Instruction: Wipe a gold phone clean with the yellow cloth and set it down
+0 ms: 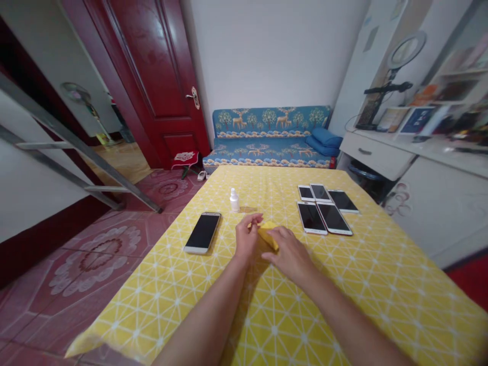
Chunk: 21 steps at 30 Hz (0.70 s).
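Left fingers (254, 219), right fingers (281, 235) holding yellow item (270, 243); white bottle (234, 202) beyond, lone phone (203, 232) leftward

A red door (156, 66) stands left of a blue, deer-patterned sofa (267, 145).

The yellow cloth (268, 237) at the frame's centre looks soft and matt; the patterned tablecloth (171, 277) beneath looks smooth and dull. Left of centre, the smartphone (203, 233) is smooth, glassy across its front, and the white bottle (234, 201) looks plastic. Upper left, a glossy wood-look door (148, 66) carries a shiny metal handle (194, 97)
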Tool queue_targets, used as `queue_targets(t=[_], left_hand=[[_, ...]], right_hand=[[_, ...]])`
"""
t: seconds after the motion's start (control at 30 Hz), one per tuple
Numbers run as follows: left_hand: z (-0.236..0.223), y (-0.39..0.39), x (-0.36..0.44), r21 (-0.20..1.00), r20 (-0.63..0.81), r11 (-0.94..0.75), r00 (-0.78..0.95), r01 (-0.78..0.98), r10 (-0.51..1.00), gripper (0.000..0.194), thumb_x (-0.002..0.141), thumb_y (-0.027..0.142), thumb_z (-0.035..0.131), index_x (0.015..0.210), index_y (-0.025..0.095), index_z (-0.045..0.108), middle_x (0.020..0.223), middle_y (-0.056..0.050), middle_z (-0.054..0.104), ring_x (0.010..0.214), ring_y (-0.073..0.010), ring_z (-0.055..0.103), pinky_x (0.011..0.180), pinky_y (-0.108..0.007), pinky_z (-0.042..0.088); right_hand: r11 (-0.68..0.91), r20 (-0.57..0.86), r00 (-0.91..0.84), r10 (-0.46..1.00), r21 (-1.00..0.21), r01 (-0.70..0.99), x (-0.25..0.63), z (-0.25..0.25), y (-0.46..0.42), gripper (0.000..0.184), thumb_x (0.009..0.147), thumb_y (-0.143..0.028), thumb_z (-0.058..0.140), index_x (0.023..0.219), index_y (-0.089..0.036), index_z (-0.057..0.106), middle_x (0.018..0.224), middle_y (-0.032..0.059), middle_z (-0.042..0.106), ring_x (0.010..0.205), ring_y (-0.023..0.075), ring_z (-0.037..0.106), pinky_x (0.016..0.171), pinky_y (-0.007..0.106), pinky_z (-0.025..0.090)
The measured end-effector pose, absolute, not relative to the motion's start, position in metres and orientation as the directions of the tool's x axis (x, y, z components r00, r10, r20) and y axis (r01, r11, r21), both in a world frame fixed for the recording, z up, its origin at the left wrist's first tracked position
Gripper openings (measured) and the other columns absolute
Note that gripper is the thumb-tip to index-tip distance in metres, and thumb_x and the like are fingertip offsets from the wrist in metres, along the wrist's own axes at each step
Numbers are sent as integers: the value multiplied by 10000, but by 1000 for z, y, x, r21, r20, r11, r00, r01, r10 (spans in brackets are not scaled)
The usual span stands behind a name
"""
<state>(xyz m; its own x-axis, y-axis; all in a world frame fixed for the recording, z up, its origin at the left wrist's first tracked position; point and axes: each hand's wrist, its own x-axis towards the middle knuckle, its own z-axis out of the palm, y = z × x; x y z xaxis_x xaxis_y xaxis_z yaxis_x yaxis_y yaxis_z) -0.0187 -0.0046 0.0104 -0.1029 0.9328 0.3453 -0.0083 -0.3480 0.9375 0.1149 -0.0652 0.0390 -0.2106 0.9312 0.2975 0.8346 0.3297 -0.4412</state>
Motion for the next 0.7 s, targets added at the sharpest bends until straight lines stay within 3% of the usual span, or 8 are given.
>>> queue_targets(t=[0.03,0.1,0.2,0.23,0.3,0.43,0.7], left_hand=[[17,-7,-31,910,408,-396,-102,120,907,245,844,221,490,955,213,708,985,-72,682,958,-193,615,866,-339,492],[31,-13,-59,801,515,-434,-104,412,851,270,863,206,457,954,233,709,1018,-64,677,1025,-205,586,966,-360,435],[45,-22,-104,540,513,-219,-112,813,851,329,856,257,497,1146,237,652,1171,-90,607,1176,-262,473,1029,-397,369],[47,-25,-116,447,484,-110,-137,888,864,428,821,308,559,1237,213,600,1240,-124,558,1218,-302,427,1028,-419,361],[49,-28,-135,302,359,76,-187,950,914,685,738,410,652,1348,143,493,1285,-208,494,1214,-371,409,982,-455,382],[48,-28,-151,155,125,214,-234,964,964,788,732,502,616,1419,202,374,1162,-187,572,1099,-363,521,856,-426,438],[44,-17,-159,157,1,303,-307,940,952,853,716,542,580,1441,196,296,1120,-194,605,1072,-359,585,793,-398,457]], right_hand=[[308,284,-203,937,-398,864,111,31,-58,471,726,-253,707,1187,-241,610,1125,97,613,1054,275,555,880,398,452],[264,289,-168,943,-335,904,108,16,-51,404,752,-242,692,1151,-223,631,1073,109,617,1006,277,553,866,396,442],[234,331,-126,935,-310,921,113,0,-46,226,839,-191,584,1047,-203,670,1032,116,619,985,260,552,868,368,431],[232,339,-119,933,-315,920,114,-2,-45,221,854,-166,549,1030,-204,676,1019,112,620,977,251,557,861,354,431],[227,348,-102,932,-340,912,118,-6,-41,248,866,-130,502,1012,-211,685,989,98,623,955,232,570,839,329,433],[227,375,-55,925,-434,872,121,-8,-38,236,877,-153,493,975,-225,696,964,70,624,932,204,591,798,292,436],[269,386,-8,923,-628,730,125,-12,-38,193,833,-170,520,856,-231,702,891,45,618,861,185,590,768,275,436]])
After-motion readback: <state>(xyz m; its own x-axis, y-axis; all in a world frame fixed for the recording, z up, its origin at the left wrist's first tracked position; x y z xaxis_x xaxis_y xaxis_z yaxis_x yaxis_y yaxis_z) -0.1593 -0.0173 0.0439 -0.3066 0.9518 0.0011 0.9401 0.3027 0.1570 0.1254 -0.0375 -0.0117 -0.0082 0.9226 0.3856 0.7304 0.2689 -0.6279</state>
